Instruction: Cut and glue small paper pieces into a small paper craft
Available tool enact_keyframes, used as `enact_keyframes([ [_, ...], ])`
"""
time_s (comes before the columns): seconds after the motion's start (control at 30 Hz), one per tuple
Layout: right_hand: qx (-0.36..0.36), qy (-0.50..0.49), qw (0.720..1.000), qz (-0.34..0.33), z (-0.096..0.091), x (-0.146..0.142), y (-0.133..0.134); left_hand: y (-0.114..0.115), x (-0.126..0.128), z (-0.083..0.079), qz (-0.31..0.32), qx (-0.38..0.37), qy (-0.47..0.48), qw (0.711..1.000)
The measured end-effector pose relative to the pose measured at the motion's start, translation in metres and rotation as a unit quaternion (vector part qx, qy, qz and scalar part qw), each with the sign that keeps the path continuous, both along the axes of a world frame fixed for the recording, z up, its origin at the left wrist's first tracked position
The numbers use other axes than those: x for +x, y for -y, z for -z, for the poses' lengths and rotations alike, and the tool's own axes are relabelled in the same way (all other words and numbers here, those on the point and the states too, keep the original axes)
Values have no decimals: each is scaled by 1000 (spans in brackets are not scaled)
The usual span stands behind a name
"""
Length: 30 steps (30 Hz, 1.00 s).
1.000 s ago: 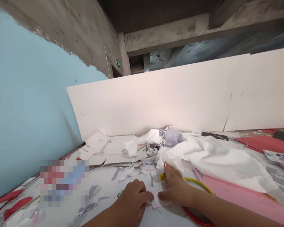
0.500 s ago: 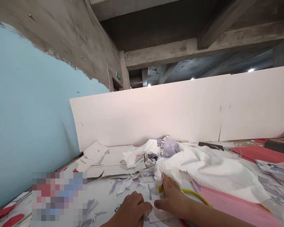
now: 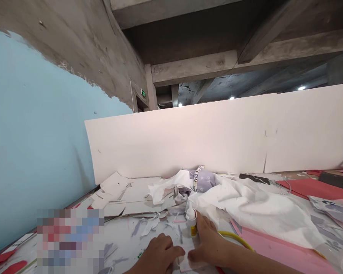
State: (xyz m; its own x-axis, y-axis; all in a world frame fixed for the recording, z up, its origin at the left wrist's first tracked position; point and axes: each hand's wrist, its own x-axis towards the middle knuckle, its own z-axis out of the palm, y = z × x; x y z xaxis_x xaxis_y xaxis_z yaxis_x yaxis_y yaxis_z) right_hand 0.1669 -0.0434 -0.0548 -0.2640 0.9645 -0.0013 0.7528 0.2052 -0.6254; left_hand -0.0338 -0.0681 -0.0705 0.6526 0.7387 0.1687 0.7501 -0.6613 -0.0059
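Left hand (image 3: pixel 159 254): lower centre, half-curled, gripping nothing, fingertip pressing paper scrap (image 3: pixel 188 264)
Right hand (image 3: pixel 209 243): grips glue bottle (image 3: pixel 192 221), thumb on paper scrap

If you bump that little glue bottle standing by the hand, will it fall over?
Probably. The glue bottle is tall, narrow and upright, so a nudge would likely tip it. It looks like small plastic, so it is probably light. The right hand sits right beside it and may steady it.
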Motion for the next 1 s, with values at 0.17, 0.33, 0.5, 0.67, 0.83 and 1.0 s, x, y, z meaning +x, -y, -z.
enact_keyframes([
  [0.17, -2, 7, 1000, -7, -2, 0, 1, -1, -3, 3, 14, 7, 23, 1000],
  [0.33, -11, 7, 1000, -10, -5, 1, 2, -8, -4, 15, 24, 17, 39, 999],
  [0.5, 6, 20, 1000, -21, -2, 2, -1, -10, -7, 23, 23, 28, 52, 998],
  [0.67, -4, 25, 999, -22, 1, 2, -2, -8, -8, 21, 32, 32, 51, 998],
  [0.83, -11, 17, 1000, -18, 2, 2, -4, -9, -7, 25, 46, 70, 50, 995],
  [1.0, -27, 18, 999, -22, 1, 3, -3, -11, -7, 27, 70, 98, 61, 991],
])
